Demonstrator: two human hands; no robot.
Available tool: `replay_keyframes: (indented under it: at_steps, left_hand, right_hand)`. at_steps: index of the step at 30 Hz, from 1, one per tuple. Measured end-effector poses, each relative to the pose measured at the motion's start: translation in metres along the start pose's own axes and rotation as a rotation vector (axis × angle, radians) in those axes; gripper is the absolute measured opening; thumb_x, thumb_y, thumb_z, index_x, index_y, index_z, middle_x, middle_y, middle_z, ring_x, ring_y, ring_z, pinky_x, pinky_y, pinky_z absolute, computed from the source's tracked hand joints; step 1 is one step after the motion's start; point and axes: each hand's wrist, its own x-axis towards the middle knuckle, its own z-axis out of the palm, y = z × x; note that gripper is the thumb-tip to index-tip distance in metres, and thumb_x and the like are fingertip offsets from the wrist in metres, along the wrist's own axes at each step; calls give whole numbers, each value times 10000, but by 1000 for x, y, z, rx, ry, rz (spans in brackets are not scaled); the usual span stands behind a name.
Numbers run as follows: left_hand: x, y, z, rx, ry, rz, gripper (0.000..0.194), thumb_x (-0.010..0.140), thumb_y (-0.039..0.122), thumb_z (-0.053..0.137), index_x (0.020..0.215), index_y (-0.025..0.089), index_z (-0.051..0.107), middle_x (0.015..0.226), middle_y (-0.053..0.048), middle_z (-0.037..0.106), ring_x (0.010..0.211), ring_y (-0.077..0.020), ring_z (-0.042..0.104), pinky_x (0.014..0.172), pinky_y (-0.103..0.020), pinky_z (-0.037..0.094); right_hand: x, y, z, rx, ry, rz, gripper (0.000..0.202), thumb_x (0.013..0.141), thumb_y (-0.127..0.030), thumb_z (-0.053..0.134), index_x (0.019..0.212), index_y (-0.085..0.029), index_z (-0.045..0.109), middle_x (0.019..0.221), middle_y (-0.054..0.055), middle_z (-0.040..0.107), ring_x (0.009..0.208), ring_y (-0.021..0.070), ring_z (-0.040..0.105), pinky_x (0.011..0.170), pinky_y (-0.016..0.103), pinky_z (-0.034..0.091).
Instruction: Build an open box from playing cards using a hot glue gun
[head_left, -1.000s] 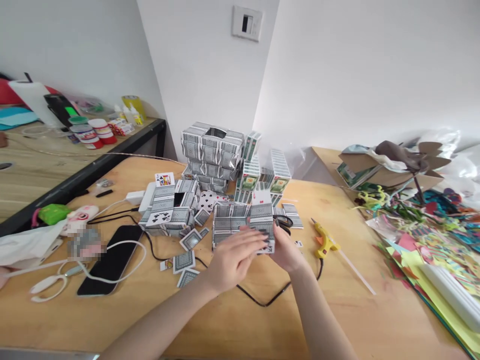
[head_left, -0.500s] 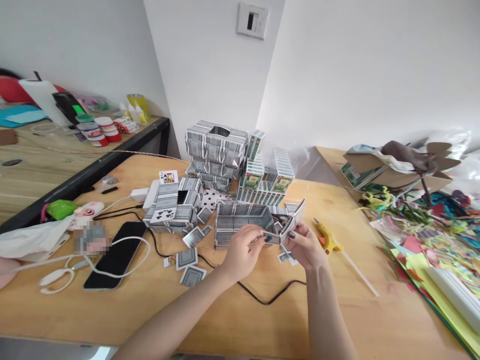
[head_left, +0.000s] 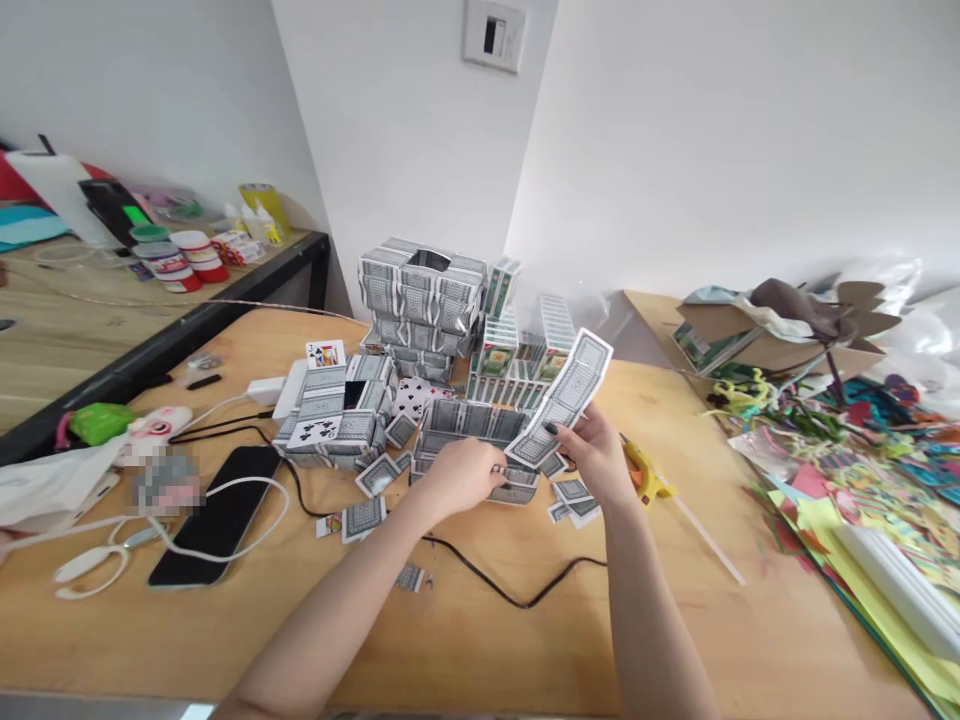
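My right hand (head_left: 598,455) pinches a long strip of joined playing cards (head_left: 566,392), grey patterned backs showing, tilted up over the right end of an open box made of playing cards (head_left: 474,420). My left hand (head_left: 463,472) is closed at the front wall of that box, fingertips on its rim. Loose cards (head_left: 576,498) lie to the right of the box, and further cut cards (head_left: 364,520) to its left. A yellow glue gun (head_left: 646,473) rests beyond my right wrist.
Behind the box stand a stacked card structure (head_left: 421,290) and green card packs (head_left: 499,345). A smaller card structure (head_left: 337,410), a phone (head_left: 217,515) and white cables are on the left. A black cable (head_left: 517,603) crosses the front. Coloured paper (head_left: 840,540) covers the right side.
The card strip, earlier seen edge-on near the box's right end, is now raised and turned with its backs facing me. My left hand has moved slightly left along the box's front.
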Motion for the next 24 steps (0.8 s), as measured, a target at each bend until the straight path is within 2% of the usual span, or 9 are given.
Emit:
replay_keyframes:
  at_steps: [2, 5, 9, 15, 24]
  left_hand:
    - [4, -4, -12, -68, 0, 23, 153, 753, 293, 558, 855, 218, 643, 872, -64, 689, 852, -235, 631, 675, -277, 439]
    - [11, -9, -26, -157, -20, 38, 264, 710, 268, 607, 969, 215, 609, 947, -56, 682, 903, -223, 620, 722, -262, 440]
    - [15, -14, -36, -237, -30, 86, 316, 685, 236, 625, 998, 206, 593, 988, -50, 675, 922, -219, 616, 745, -257, 442]
    - [16, -20, -39, -364, -71, 201, 289, 658, 157, 627, 944, 191, 596, 982, -25, 677, 883, -186, 628, 706, -227, 447]
    - [18, -20, -40, -390, -22, 161, 300, 677, 230, 607, 973, 178, 621, 914, -34, 692, 837, -202, 627, 721, -253, 444]
  right_hand:
    - [6, -8, 6, -8, -23, -32, 376, 661, -291, 697, 987, -240, 518, 885, 27, 676, 758, 195, 652, 630, 314, 555]
    - [16, -16, 13, -3, -7, -91, 394, 672, -293, 689, 1013, -245, 498, 864, 23, 677, 737, 196, 654, 609, 315, 556]
    - [22, -16, 19, -55, -32, -105, 395, 678, -307, 684, 1013, -239, 486, 855, 25, 675, 748, 195, 654, 611, 309, 550]
    - [18, -12, 26, -114, -75, -102, 343, 718, -310, 650, 996, -232, 465, 825, 21, 672, 740, 185, 654, 571, 281, 540]
    - [9, -20, 28, -216, -29, -144, 317, 753, -321, 601, 1015, -237, 445, 861, 33, 671, 775, 190, 650, 617, 301, 539]
